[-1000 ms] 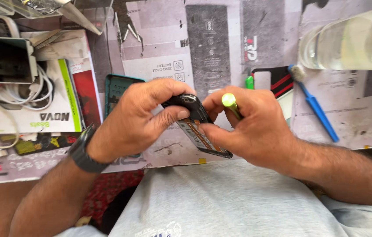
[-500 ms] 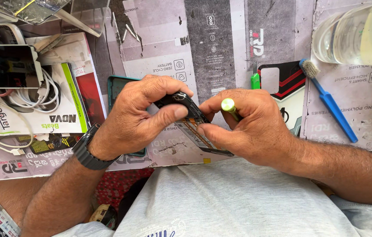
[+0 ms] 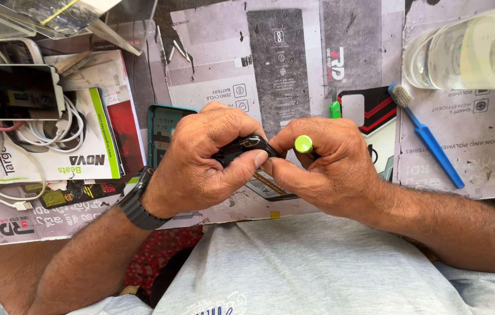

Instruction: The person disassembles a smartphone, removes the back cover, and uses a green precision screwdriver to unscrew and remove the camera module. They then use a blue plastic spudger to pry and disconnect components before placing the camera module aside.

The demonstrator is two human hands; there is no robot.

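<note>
Black device (image 3: 241, 149) between both curled hands

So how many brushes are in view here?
1: a blue-handled brush lies on the table, beyond the right hand, below the clear bottle. Clutter may hide others.

black wristband (image 3: 136, 204), grey t-shirt (image 3: 317, 268)

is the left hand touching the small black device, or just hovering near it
Touching. The head view shows the left hand wrapped around the small black device, its thumb pressed on top with no gap.
</note>
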